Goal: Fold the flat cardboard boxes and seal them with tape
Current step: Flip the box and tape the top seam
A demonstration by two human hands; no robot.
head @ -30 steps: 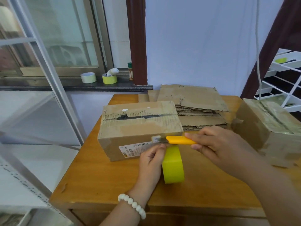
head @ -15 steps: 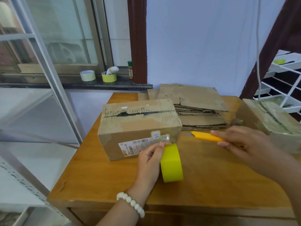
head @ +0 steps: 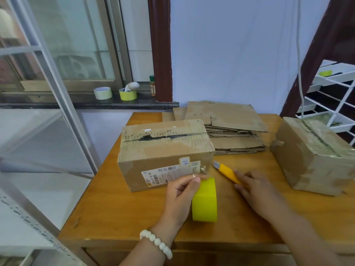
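Two hands work over the near part of the table (head: 124,223). The left hand (head: 180,196), a bracelet (head: 156,242) at its wrist, grips a yellow tape roll (head: 204,200) that stands on edge on the table, just in front of the box (head: 165,154). The right hand (head: 257,191) covers the rear of a yellow knife (head: 227,172) whose blade points at the box's near right corner; I cannot tell whether it grips the knife. The box is closed, its top seam torn. Behind it lies a stack of flat cardboard (head: 230,127). A second box (head: 315,156) stands well to the right. Two spare rolls (head: 103,93) sit on the sill (head: 76,104) beyond.
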